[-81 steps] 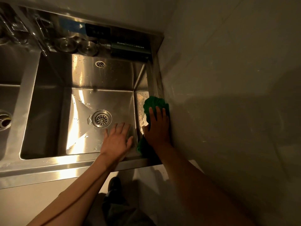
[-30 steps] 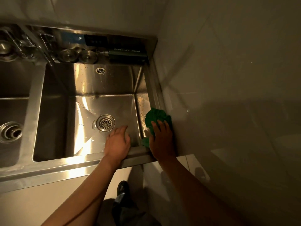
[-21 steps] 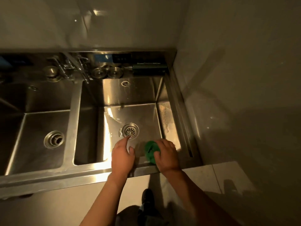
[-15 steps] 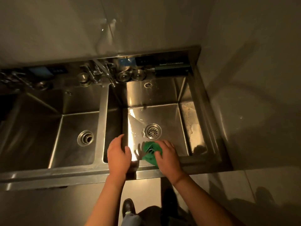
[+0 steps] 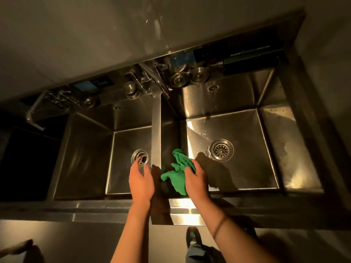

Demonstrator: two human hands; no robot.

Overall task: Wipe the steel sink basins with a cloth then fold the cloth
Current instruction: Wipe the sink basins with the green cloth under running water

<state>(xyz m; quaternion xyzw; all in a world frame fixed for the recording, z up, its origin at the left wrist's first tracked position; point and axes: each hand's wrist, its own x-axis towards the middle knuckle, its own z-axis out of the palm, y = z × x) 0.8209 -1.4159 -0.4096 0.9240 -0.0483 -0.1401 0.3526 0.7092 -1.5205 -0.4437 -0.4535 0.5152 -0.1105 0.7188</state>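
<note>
A crumpled green cloth hangs in my right hand, over the near left corner of the right steel basin. My left hand is open, fingers apart, holding nothing. It hovers above the steel divider and the near edge of the middle basin. Each basin has a round drain: the right drain and the middle drain, partly behind my left fingers.
Faucets and round steel strainers line the back ledge. A second bent faucet stands at the left over a dark third basin. A wall closes the right side. My shoe shows below the front rim.
My right hand carried the cloth from the right rim by the wall to the basin's near left corner. My left hand lifted off the basin floor. My view swung left, showing more basins.
</note>
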